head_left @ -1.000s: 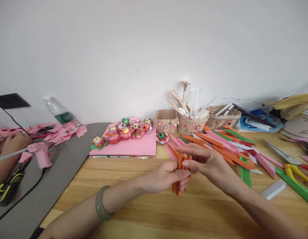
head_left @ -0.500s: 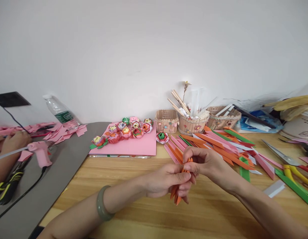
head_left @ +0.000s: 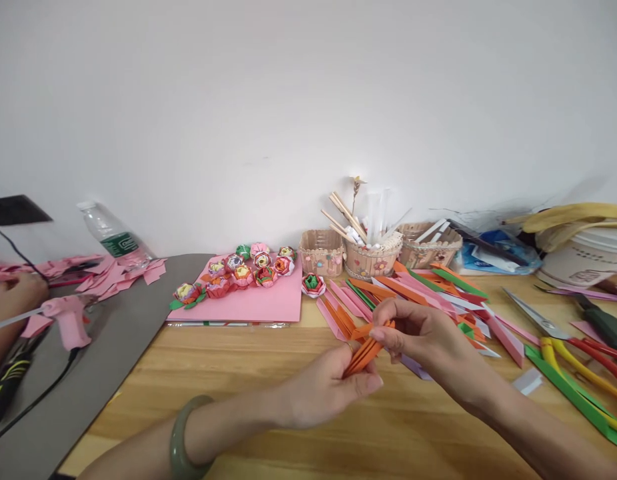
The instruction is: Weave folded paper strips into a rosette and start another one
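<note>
In my left hand, below the wrist with the green bangle, lies a bundle of folded orange paper strips. The fingers and thumb close around its lower part. My right hand pinches the bundle's upper end between thumb and fingers, so that end is partly hidden. Just beyond my hands, folded paper strips in orange, pink, green and white lie in a loose heap on the wooden table.
Several paper flowers sit on pink paper. Craft baskets line the wall. Scissors with red handles lie right. On a grey mat are a pink glue gun and another person's hand. A bottle leans behind.
My left hand has turned, and the orange bundle now tilts from lower left to upper right instead of hanging downward. My right hand still pinches its upper end. The view has shifted slightly right.
</note>
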The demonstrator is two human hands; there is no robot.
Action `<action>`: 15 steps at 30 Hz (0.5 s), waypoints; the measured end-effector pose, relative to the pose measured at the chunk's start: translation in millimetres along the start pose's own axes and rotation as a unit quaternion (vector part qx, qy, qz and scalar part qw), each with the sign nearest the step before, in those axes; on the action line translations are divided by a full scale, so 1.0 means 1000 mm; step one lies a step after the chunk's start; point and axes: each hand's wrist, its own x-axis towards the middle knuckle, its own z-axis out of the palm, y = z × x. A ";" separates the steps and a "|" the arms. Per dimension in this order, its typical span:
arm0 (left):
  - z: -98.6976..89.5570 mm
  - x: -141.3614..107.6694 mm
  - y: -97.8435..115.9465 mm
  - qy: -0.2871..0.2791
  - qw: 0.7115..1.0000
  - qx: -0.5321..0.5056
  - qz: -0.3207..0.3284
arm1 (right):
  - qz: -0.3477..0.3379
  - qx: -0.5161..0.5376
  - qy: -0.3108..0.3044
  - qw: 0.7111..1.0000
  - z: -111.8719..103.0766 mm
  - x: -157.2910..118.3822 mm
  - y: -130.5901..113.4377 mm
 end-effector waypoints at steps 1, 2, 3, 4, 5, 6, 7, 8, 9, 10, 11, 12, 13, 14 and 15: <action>0.001 0.001 0.002 -0.001 1.000 -0.013 -0.006 | 0.002 0.000 0.001 1.000 -0.002 -0.002 0.000; 0.002 0.002 0.003 -0.011 0.999 -0.036 -0.017 | 0.002 0.003 0.003 1.000 -0.004 -0.004 0.000; 0.003 0.004 0.004 -0.025 0.997 -0.063 -0.030 | 0.001 0.007 0.006 1.000 -0.006 -0.005 0.000; 0.003 0.006 0.005 -0.041 0.994 -0.090 -0.041 | -0.001 0.012 0.008 1.000 -0.009 -0.007 0.001; 0.004 0.007 0.006 -0.056 0.991 -0.112 -0.049 | -0.004 0.018 0.009 1.000 -0.011 -0.008 0.002; 0.004 0.009 0.007 -0.067 0.988 -0.128 -0.051 | -0.007 0.024 0.007 1.000 -0.014 -0.009 0.003; 0.005 0.011 0.008 -0.075 0.986 -0.138 -0.050 | -0.007 0.030 0.004 1.000 -0.018 -0.010 0.004; 0.007 0.012 0.009 -0.081 0.986 -0.141 -0.046 | -0.006 0.035 0.002 0.999 -0.021 -0.011 0.006; 0.009 0.014 0.010 -0.082 0.986 -0.141 -0.042 | -0.004 0.038 -0.001 0.999 -0.025 -0.012 0.007; 0.012 0.015 0.011 -0.083 0.986 -0.137 -0.039 | -0.003 0.040 -0.004 0.999 -0.028 -0.013 0.008; 0.015 0.017 0.013 -0.080 0.988 -0.126 -0.037 | -0.003 0.040 -0.006 0.999 -0.032 -0.015 0.008; 0.018 0.018 0.014 -0.073 0.991 -0.109 -0.036 | -0.005 0.039 -0.007 0.999 -0.035 -0.017 0.009; 0.021 0.019 0.016 -0.066 0.994 -0.085 -0.035 | -0.010 0.038 -0.005 0.999 -0.038 -0.019 0.009; 0.025 0.021 0.018 -0.057 0.996 -0.055 -0.029 | -0.015 0.039 -0.002 0.999 -0.041 -0.022 0.010; 0.028 0.022 0.020 -0.047 0.998 -0.020 -0.022 | -0.020 0.040 0.002 0.999 -0.044 -0.024 0.010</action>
